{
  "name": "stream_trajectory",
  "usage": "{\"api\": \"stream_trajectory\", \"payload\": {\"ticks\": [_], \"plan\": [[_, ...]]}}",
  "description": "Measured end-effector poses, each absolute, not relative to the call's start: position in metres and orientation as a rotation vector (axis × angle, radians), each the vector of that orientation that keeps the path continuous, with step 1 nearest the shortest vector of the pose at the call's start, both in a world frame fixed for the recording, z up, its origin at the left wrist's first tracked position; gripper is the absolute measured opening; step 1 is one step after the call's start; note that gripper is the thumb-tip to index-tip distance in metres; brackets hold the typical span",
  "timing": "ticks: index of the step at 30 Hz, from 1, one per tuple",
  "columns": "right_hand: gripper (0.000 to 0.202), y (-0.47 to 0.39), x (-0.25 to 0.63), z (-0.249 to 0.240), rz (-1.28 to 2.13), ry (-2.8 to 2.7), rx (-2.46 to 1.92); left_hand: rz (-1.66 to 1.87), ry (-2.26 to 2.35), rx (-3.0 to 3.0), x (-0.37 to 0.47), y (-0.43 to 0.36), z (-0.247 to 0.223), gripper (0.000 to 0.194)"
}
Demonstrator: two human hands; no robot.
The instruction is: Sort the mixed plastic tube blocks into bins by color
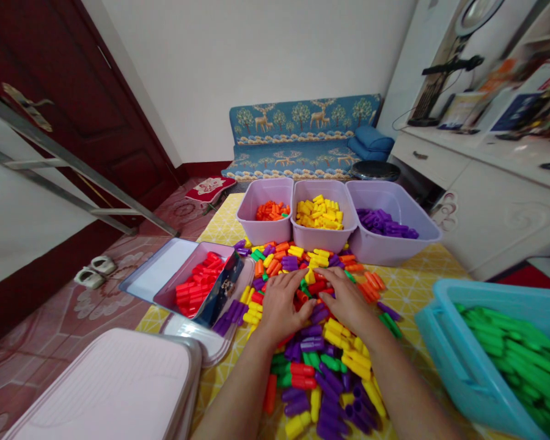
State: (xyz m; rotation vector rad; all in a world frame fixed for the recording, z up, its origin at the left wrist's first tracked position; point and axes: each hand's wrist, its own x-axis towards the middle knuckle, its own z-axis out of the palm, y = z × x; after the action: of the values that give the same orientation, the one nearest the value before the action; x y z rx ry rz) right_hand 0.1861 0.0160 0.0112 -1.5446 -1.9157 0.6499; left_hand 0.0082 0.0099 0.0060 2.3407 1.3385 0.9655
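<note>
My left hand (282,304) and my right hand (346,299) rest over a mixed pile of plastic pieces (311,343) in purple, yellow, red, orange and green. The fingers of both are spread and curved, with the fingertips near a yellow piece (310,276). Red pieces lie between the two palms. Behind the pile stand three lilac bins: one (264,231) with orange pieces, one (323,239) with yellow, one (389,250) with purple. A box (165,298) at the left holds red pieces. The turquoise bin (458,379) at the right holds green ones.
A yellow patterned cloth (412,287) covers the table. Pale lids (105,391) lie at the front left. Beyond are a blue patterned sofa (293,153), a round black stool (374,170), a metal ladder (73,160) and a white cabinet (499,208).
</note>
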Motion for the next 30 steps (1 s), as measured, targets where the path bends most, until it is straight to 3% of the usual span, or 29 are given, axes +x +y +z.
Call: {"api": "stream_trajectory", "payload": {"ticks": [5,10,14,21,30], "plan": [[0.043,0.018,0.185,0.008,0.657,-1.889,-1.549,0.969,1.328,2.324,0.007,0.011,0.004,0.060],[0.025,0.018,0.186,0.015,1.026,-1.554,-1.352,0.983,1.331,2.306,0.006,0.012,0.001,0.061],[0.029,0.016,0.182,0.018,1.182,-1.379,-1.262,1.014,1.312,2.277,0.006,0.012,0.001,0.044],[0.037,0.014,0.176,0.018,1.100,-1.366,-1.334,1.243,1.234,2.067,0.007,0.014,-0.002,0.023],[0.031,0.019,0.180,0.014,1.090,-1.292,-1.366,1.604,1.221,1.591,0.000,0.017,0.004,0.017]]}}
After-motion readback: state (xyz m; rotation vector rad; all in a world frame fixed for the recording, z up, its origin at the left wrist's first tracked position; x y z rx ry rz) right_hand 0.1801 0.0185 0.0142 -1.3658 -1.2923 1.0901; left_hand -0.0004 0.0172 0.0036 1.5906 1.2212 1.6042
